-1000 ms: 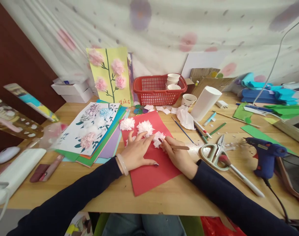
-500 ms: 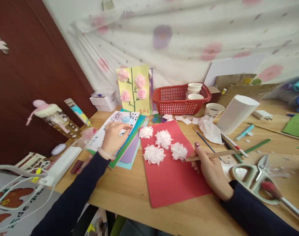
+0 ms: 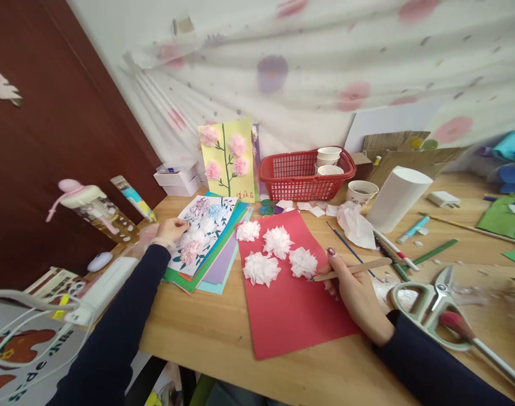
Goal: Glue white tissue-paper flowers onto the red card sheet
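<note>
My left hand [image 3: 169, 230] is at the left edge of a white sheet with a flower picture [image 3: 189, 252], its thumb and fingers closed on that edge. The sheet lies on a stack of coloured paper [image 3: 223, 270]. In my right hand [image 3: 350, 290] is a flat wooden craft stick [image 3: 369, 266], gripped like a pen. Its left tip is beside a white crumpled-paper flower [image 3: 303, 263] on the red paper [image 3: 297, 316]. More white paper flowers [image 3: 261, 269] sit on the upper part of that red paper.
A red basket [image 3: 302, 192] with paper cups stands behind. Scissors [image 3: 435, 299], a red-tipped brush [image 3: 456, 324] and a white roll [image 3: 399, 197] are on the right. A yellow flower card [image 3: 225, 158] leans at the back; a bottle [image 3: 102, 211] stands left.
My left hand has moved left from above the flower picture to its left edge, uncovering most of it. My right hand still holds the craft stick by the same flower. The view has shifted slightly.
</note>
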{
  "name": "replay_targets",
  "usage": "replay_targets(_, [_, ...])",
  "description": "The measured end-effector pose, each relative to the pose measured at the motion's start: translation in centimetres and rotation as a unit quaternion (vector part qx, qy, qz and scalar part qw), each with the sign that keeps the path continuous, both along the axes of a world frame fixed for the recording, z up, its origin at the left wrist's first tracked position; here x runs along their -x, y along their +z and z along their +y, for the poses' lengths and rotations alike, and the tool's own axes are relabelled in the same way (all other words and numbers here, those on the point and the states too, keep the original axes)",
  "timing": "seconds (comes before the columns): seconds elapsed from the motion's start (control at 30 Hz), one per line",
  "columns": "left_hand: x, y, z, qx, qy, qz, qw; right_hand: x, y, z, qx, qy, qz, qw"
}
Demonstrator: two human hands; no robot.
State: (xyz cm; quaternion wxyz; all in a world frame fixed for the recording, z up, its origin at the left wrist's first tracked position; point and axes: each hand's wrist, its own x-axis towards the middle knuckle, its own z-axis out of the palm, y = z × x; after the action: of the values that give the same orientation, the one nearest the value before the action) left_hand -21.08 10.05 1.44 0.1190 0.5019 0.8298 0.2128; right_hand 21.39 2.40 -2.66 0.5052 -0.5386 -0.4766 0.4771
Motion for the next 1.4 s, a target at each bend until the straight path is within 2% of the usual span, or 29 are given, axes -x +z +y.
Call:
replay_targets(0.13, [-0.7, 0.8, -0.5, -0.09, -0.017, -0.04, 0.995, -0.1, 0.0, -0.1, 0.013, -0.008, 0.022, 1.0])
replay_targets(0.27, [-3.7, 2.1, -2.0, -0.142, -0.064, -0.083, 0.984, 0.3, 0.3, 0.1, 0.006, -0.018, 0.014, 1.0])
replay_targets(0.33, [-6.4, 2.8, -3.2, -0.138, -0.115, -0.116, 0.977, 0.5, 0.5, 0.3, -0.016, -0.025, -0.007, 1.0])
replay_targets(0.37, [-8.0, 3.2, -3.9, -0.129, -0.164, -0.147, 0.967, 0.5, 0.5, 0.3, -0.028, -0.029, -0.017, 0.999])
replay_targets(0.43, [-11.4, 3.8, -5.4, -0.078, -0.257, -0.177, 0.947, 0.4, 0.6, 0.4, -0.047, -0.03, -0.035, 0.998])
replay_targets(0.5, [-14.9, 4.0, -6.7, -0.013, -0.351, -0.205, 0.914, 0.3, 0.4, 0.3, -0.057, -0.022, -0.047, 0.997])
replay_targets(0.6, [-19.4, 3.1, -8.0, 0.062, -0.445, -0.218, 0.866, 0.1, 0.0, 0.3, -0.067, 0.014, -0.059, 0.996])
replay_targets(0.73, [-22.9, 0.7, -8.0, 0.067, -0.475, -0.175, 0.86, 0.0, -0.9, 0.5, -0.1, 0.059, -0.074, 0.99])
replay_targets(0.83, [-23.9, -0.5, -7.4, 0.049, -0.475, -0.152, 0.865, 0.0, -1.3, 0.8, -0.115, 0.043, -0.075, 0.99])
replay_targets(0.93, [-24.2, -0.7, -6.9, 0.017, -0.469, -0.109, 0.876, 0.0, -1.4, 0.9, -0.119, 0.037, -0.069, 0.99])
replay_targets(1.13, [-24.7, -1.3, -6.0, -0.034, -0.472, -0.051, 0.88, -0.2, 0.0, 0.2, -0.114, -0.002, -0.046, 0.992])
replay_targets(1.27, [-24.9, -1.9, -5.4, -0.038, -0.465, -0.063, 0.882, -0.5, 0.2, -0.1, -0.16, 0.054, -0.095, 0.981])
replay_targets(1.4, [-24.5, -1.6, -5.9, -0.064, -0.47, -0.051, 0.879, -0.4, -0.3, 0.0, -0.18, 0.094, -0.122, 0.972])
